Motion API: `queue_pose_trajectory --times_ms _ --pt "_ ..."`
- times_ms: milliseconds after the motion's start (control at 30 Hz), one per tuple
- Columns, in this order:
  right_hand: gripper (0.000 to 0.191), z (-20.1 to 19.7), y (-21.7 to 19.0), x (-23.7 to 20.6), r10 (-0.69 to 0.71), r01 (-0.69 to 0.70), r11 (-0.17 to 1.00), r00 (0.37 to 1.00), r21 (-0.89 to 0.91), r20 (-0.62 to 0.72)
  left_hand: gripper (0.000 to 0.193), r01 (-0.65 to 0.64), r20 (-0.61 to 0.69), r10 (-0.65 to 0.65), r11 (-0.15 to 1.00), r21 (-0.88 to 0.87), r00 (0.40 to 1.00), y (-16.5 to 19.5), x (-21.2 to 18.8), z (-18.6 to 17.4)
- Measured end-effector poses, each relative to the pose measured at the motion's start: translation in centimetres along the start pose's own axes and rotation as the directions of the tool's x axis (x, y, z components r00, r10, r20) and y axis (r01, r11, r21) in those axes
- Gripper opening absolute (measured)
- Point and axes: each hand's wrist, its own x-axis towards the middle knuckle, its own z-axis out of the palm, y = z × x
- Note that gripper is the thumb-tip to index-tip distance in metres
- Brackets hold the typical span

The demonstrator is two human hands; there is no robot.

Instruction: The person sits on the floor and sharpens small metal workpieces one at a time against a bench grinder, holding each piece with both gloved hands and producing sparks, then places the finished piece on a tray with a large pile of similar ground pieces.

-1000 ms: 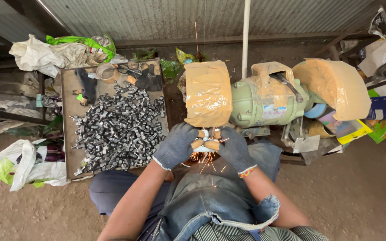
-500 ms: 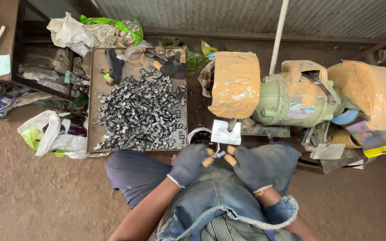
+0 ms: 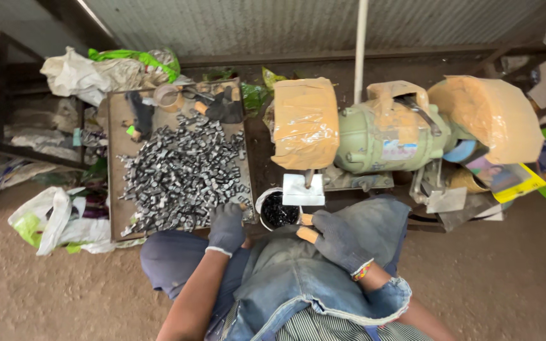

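Gloves on both hands, and I'm seated low in front of the bench grinder [image 3: 387,136], looking straight down. My left hand [image 3: 225,228] sits at the near edge of the tray [image 3: 116,189], fingers curled down onto the heap of small metal pieces [image 3: 181,173]; whether a piece is actually pinched in there I cannot tell, the glove hides it. My right hand [image 3: 336,240] hangs just below the grinder's small white rest plate [image 3: 303,189], fingers bent around something short with tan ends poking out toward the little round bowl [image 3: 277,211]. It looks like a closed grip, though what the object is I can't make out.

The bowl holds dark bits and sits just beside the tray's near corner, between my two hands. The left grinding wheel is hidden under its taped cardboard cover [image 3: 304,123], and neither hand is at it right now.

As for progress, my read is that plenty remains: the heap on the tray is large and spreads across most of it, while the bowl is small and only partly filled. At the tray's far end lie a roll of tape [image 3: 170,96] and a spare dark glove [image 3: 225,108], untouched. Plastic bags [image 3: 55,221] slump on the dirt floor to my left.
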Motion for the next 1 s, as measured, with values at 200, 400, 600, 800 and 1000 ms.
queue_pose_trajectory --times_ms 200,400,600,800,1000 --pt "0.057 -3.6 -5.0 1.1 -0.144 0.138 0.989 0.979 0.047 0.143 0.046 0.231 0.254 -0.018 0.476 -0.849 0.967 2.8 -2.4 -0.8" --pt "0.038 -5.3 -5.3 2.2 -0.084 0.106 0.983 0.985 -0.147 0.147 0.055 0.203 0.199 0.09 -0.037 -0.978 0.976 7.9 -2.1 -3.4" --pt "0.034 -2.8 -1.3 2.6 -0.005 -0.053 0.984 0.945 -0.168 -0.326 0.043 -0.228 -0.235 0.104 0.77 -0.596 0.966 8.2 2.4 -4.7" --pt "0.029 -1.8 0.3 3.7 -0.018 -0.071 0.972 0.928 -0.224 -0.371 0.028 -0.426 -0.237 0.356 0.79 -0.441 0.904 7.8 5.7 -4.0" --pt "0.031 -2.6 1.2 4.9 -0.042 0.004 0.989 0.965 -0.148 -0.26 0.025 -0.491 -0.149 0.481 0.736 -0.466 0.864 6.6 7.1 -3.3"
